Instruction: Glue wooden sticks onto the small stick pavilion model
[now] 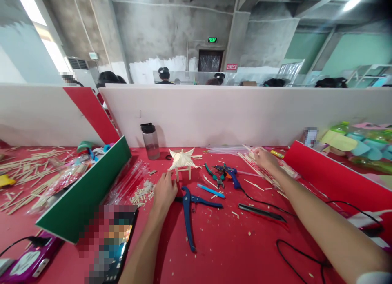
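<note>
In the head view, a small pavilion model (183, 160) built of pale wooden sticks stands on the red table (239, 251); its star-shaped roof has pointed corners and rests on thin stick legs. It sits at about 12 o'clock from the left hand (164, 191), which lies palm down just beside its base, fingers loosely curled toward a leg; whether the fingertips touch it cannot be told, and the hand holds nothing clearly.

The right hand (266, 158) reaches out at 2 o'clock from the model, fingers bent down onto a pile of sticks (260, 169); how tightly it grips cannot be told.

Between the hands lie one blue-handled cutter (190, 210), one pair of green-handled pliers (214, 177), one blue glue gun (230, 174) with a black cord, and one flat black strip (261, 212).

One dark-capped, smoky plastic bottle (150, 141) stands at 10 o'clock from the model. One green board (88, 194) leans at 9 o'clock.
</note>
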Action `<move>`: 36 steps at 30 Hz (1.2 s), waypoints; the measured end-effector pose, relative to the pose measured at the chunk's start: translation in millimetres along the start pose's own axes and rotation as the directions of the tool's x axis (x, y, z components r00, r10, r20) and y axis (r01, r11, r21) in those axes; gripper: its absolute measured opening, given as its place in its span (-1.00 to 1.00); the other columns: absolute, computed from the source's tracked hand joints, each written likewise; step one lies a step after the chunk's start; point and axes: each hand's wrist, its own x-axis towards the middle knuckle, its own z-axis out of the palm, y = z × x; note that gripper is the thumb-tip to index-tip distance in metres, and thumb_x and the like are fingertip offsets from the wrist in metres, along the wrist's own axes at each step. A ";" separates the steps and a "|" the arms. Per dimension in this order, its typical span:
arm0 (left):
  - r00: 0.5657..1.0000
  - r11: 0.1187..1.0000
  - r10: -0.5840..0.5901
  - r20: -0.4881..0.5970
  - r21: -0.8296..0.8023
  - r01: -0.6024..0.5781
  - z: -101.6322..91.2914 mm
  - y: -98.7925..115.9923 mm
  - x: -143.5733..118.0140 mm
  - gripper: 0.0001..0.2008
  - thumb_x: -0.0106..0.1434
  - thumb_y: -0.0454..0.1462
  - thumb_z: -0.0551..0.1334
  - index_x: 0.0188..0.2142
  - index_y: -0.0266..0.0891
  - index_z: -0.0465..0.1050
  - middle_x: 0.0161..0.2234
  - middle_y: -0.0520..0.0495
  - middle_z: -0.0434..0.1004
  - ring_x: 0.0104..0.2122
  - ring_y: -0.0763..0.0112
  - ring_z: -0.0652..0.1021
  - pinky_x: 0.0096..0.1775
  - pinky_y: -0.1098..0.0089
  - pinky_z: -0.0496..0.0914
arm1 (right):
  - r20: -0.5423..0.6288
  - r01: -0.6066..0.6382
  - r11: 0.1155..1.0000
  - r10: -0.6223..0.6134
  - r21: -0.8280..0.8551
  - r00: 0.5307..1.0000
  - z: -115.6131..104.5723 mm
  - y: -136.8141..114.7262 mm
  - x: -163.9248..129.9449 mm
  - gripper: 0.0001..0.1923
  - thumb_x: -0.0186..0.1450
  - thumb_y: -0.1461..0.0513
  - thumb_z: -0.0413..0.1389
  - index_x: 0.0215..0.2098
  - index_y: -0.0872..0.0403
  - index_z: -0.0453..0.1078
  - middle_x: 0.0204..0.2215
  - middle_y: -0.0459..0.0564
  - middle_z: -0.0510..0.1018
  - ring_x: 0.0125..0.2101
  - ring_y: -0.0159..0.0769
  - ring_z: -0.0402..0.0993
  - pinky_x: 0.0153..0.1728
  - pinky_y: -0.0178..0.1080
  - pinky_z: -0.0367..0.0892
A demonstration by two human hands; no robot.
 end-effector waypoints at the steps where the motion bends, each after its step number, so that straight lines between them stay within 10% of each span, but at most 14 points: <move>1: 1.000 1.000 -0.001 -0.004 0.002 0.001 -0.4 0.3 -0.3 -0.69 0.35 -0.32 0.09 0.07 -0.24 0.35 0.03 -0.24 0.52 -0.03 0.16 0.57 -0.14 0.33 0.38 | -0.009 0.013 1.000 -0.013 0.028 1.000 -3.7 -1.5 -0.6 -0.64 0.44 0.18 -0.08 0.06 0.16 0.43 -0.06 0.27 0.60 -0.11 -0.08 0.54 -0.20 -0.23 0.28; 8: 0.996 0.996 -0.085 0.041 0.041 0.083 -7.7 3.0 0.0 -0.77 0.38 -0.16 0.09 -0.11 -0.19 0.45 -0.27 -0.17 0.65 -0.23 0.15 0.63 -0.30 0.36 0.32 | -0.041 0.105 0.964 -0.098 0.245 0.994 -45.8 -13.9 -26.9 -0.66 0.46 0.14 -0.10 -0.07 0.12 0.46 -0.21 0.14 0.63 -0.24 -0.21 0.54 -0.27 -0.32 0.30; 12: 0.991 0.998 -0.058 0.119 -0.007 0.060 -19.4 10.5 -3.5 -0.63 0.40 -0.07 0.05 -0.32 -0.20 0.53 -0.37 -0.21 0.65 -0.32 0.13 0.63 -0.36 0.37 0.25 | 0.105 0.156 0.770 -0.278 0.619 0.955 -67.8 -37.7 -89.5 -0.63 0.37 -0.02 0.02 -0.23 0.09 0.44 -0.43 0.01 0.54 -0.47 -0.28 0.42 -0.47 -0.32 0.23; 16: 0.949 0.926 0.232 0.215 -0.346 -0.148 -23.6 21.1 -10.8 -0.60 0.39 -0.05 0.06 -0.37 -0.22 0.53 -0.47 -0.10 0.59 -0.42 0.28 0.57 -0.40 0.42 0.25 | 0.371 0.059 0.625 -0.534 0.778 0.760 -71.4 -83.6 -150.7 -0.59 0.32 -0.10 0.10 -0.21 0.08 0.38 -0.50 -0.11 0.46 -0.51 -0.37 0.35 -0.48 -0.35 0.19; 21: 0.859 0.506 0.464 0.218 -0.861 -0.054 -16.7 32.6 -15.6 -0.62 0.30 0.01 0.20 -0.15 -0.25 0.50 -0.48 0.03 0.50 -0.53 0.45 0.47 -0.45 0.47 0.32 | 0.400 0.086 0.529 -0.729 0.844 0.555 -48.0 -150.8 -177.8 -0.65 0.35 -0.06 0.10 -0.23 0.06 0.34 -0.53 -0.13 0.47 -0.54 -0.39 0.31 -0.48 -0.35 0.18; 27: 0.988 0.267 0.115 0.105 -0.961 0.071 -14.6 32.8 -9.1 -0.67 0.18 -0.01 0.34 -0.36 -0.22 0.43 -0.63 0.14 0.39 -0.63 0.53 0.41 -0.52 0.52 0.31 | 0.273 0.046 0.374 -0.751 0.926 0.601 -20.2 -186.1 -191.8 -0.66 0.44 -0.05 -0.03 -0.16 0.05 0.29 -0.64 -0.23 0.36 -0.64 -0.44 0.18 -0.57 -0.38 0.10; 36: 0.989 0.073 0.002 0.147 -0.987 0.146 -0.6 27.0 -5.2 -0.65 0.16 -0.03 0.38 -0.29 -0.30 0.61 -0.46 -0.04 0.58 -0.45 0.47 0.56 -0.36 0.50 0.44 | 0.169 0.057 0.266 -0.748 0.962 0.642 -5.2 -172.5 -195.8 -0.63 0.48 -0.02 -0.08 -0.28 0.07 0.29 -0.65 -0.28 0.11 -0.63 -0.46 0.00 -0.56 -0.34 -0.02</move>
